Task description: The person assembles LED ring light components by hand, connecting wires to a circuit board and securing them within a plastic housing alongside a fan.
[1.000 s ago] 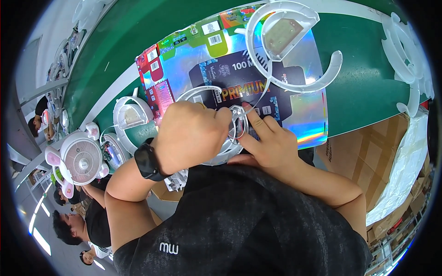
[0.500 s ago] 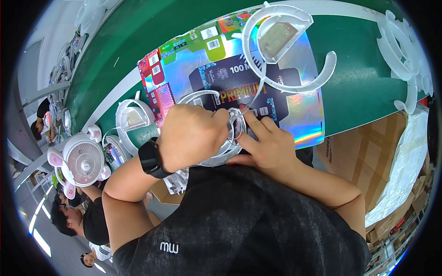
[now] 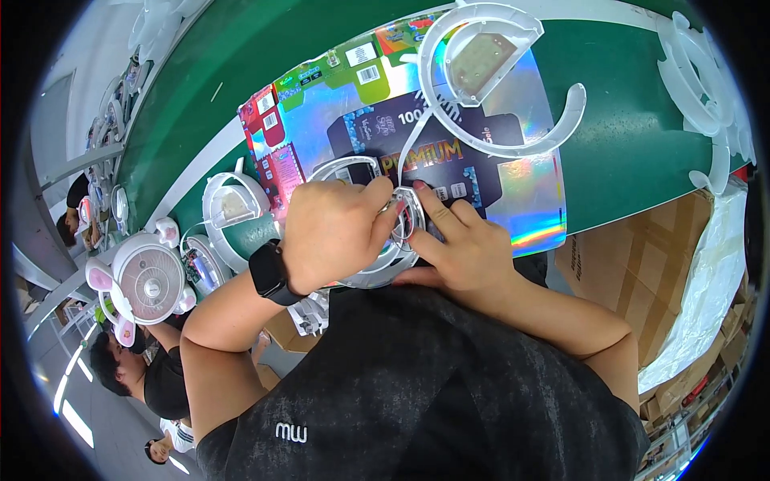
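Close to my body, a white plastic shell (image 3: 377, 276) with a round ring opening and thin wires in it lies mostly beneath my hands. My left hand (image 3: 341, 228), with a black watch on the wrist, is closed in a pinch at the ring's left edge; what sits between its fingertips is too small to make out. My right hand (image 3: 469, 248) grips the shell from the right, index finger on the ring's rim and thumb low at the near side. A white cable (image 3: 411, 148) runs from the ring to a white C-shaped plastic frame (image 3: 545, 148) lying farther off.
Flattened printed cardboard (image 3: 525, 200) covers part of the green table (image 3: 618, 104). At left are another white shell (image 3: 241, 192) and a white fan with ears (image 3: 148, 276). White curved parts (image 3: 698, 88) and a carton (image 3: 634, 264) are at right. Other people sit at left.
The cable has swung left and now runs straighter down to the ring. My left fingers have shifted slightly, showing a fingertip at the ring. My right hand has stayed nearly still.
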The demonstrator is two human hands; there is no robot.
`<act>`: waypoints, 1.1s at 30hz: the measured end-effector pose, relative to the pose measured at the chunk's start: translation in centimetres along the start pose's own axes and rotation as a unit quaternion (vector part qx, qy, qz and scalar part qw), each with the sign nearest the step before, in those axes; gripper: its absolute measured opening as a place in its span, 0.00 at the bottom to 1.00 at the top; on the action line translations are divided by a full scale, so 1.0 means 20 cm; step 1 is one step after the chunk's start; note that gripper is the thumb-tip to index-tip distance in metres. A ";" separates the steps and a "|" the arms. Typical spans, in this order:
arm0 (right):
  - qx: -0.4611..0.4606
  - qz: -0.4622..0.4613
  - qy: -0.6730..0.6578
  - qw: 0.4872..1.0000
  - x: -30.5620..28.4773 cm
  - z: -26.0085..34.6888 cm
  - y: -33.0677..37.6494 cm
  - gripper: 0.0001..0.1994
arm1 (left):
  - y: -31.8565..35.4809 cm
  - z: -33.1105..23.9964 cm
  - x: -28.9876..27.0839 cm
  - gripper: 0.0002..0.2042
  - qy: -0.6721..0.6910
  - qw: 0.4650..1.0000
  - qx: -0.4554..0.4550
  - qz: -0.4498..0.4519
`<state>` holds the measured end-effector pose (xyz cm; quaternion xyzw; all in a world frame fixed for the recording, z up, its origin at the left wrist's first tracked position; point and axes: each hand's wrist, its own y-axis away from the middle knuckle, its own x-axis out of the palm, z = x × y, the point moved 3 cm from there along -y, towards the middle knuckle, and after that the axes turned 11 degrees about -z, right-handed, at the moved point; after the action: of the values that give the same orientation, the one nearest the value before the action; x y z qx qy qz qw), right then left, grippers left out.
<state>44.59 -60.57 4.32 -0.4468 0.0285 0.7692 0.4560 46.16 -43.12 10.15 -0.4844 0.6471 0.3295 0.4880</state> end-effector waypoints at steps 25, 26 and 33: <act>-0.135 -0.046 -0.022 0.990 -0.24 0.10 -0.29 0.17 | 0.52 0.02 0.17 0.25 0.165 0.950 -0.147 -0.222; -0.159 0.010 -0.010 0.987 -0.20 0.10 -0.32 0.15 | 0.52 0.02 0.17 0.24 0.161 0.948 -0.141 -0.236; -0.207 0.027 -0.013 0.978 -0.16 0.04 -0.21 0.13 | 0.56 0.02 0.21 0.22 0.154 0.942 -0.123 -0.273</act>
<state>47.75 -59.86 8.55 -0.5207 -0.1251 0.7759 0.3333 35.45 -40.52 5.47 -0.7433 0.5119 0.1820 0.3904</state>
